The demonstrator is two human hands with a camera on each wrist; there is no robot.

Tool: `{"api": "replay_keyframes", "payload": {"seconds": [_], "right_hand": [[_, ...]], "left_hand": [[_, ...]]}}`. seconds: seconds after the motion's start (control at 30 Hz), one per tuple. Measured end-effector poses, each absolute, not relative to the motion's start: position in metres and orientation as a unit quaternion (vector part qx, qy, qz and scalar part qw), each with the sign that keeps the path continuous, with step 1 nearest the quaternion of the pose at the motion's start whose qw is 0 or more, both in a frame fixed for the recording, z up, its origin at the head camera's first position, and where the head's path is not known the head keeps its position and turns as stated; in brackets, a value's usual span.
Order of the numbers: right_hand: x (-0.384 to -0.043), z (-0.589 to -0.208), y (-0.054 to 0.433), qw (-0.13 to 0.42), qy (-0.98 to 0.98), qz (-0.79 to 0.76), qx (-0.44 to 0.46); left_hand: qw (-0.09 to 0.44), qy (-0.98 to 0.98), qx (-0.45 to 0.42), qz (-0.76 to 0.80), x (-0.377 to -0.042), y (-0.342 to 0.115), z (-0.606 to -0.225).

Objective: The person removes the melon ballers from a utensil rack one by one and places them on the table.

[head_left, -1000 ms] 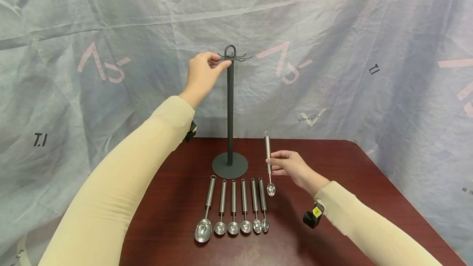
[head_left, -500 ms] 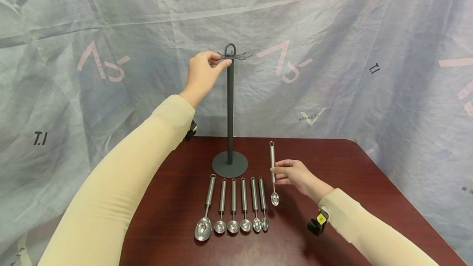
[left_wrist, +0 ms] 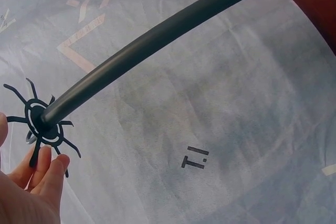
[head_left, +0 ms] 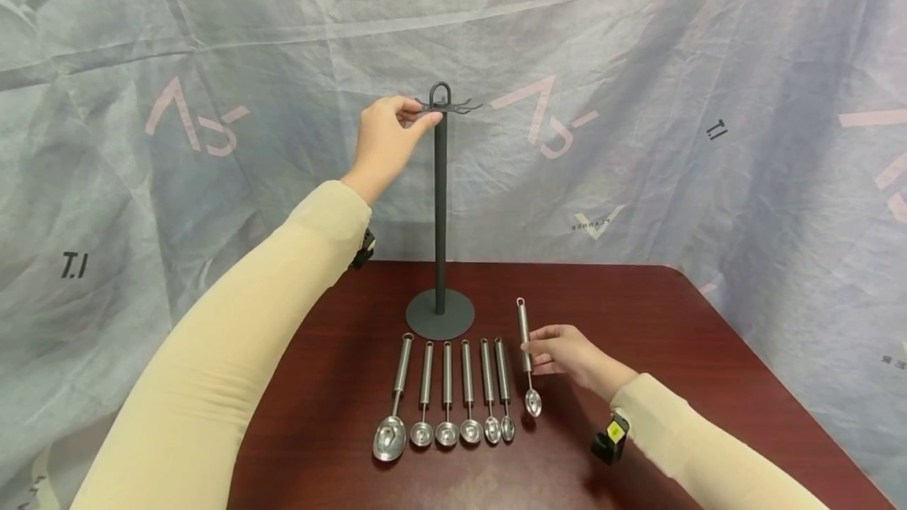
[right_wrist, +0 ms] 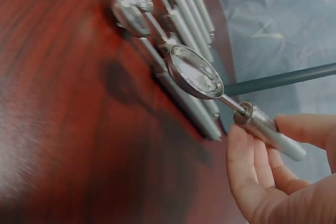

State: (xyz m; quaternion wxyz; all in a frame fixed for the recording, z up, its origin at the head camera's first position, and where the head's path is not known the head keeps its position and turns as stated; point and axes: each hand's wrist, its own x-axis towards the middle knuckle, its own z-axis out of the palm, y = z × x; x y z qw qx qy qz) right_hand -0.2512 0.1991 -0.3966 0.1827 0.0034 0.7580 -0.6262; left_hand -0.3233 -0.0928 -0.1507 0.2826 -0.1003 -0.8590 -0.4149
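My right hand [head_left: 574, 356] holds a small steel measuring spoon [head_left: 525, 333] by its handle, between thumb and fingers. Its ring end points up and its oval bowl [right_wrist: 197, 72] down, the bowl casting a shadow on the table. Up at the top of a dark grey hook stand [head_left: 441, 211], my left hand [head_left: 388, 136] pinches one of the arms. In the left wrist view, curved hooks [left_wrist: 44, 121] fan out round the post, with fingertips at the lower ones. Left of the held spoon, several more steel spoons [head_left: 447, 392] lie in a row, handles toward the stand.
The stand's round base [head_left: 425, 325] sits on a dark red wooden table [head_left: 609, 290], just behind the row. At the row's left end lies the largest spoon [head_left: 390, 439]. A grey printed cloth [head_left: 283, 38] hangs behind the table.
My right hand has lowered the spoon toward the table, drifting slightly right, and it is now beside the row. My left hand stays at the top of the stand.
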Motion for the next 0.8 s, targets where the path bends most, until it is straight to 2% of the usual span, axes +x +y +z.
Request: {"api": "replay_keyframes", "payload": {"seconds": [0.47, 0.8], "right_hand": [[-0.246, -0.428, 0.193, 0.188, 0.795, -0.574, 0.060], [-0.242, -0.428, 0.190, 0.186, 0.816, -0.544, 0.062]], "left_hand": [[0.297, -0.859, -0.120, -0.400, -0.323, -0.096, -0.157], [0.296, -0.855, -0.124, -0.408, -0.324, -0.097, -0.157]]}}
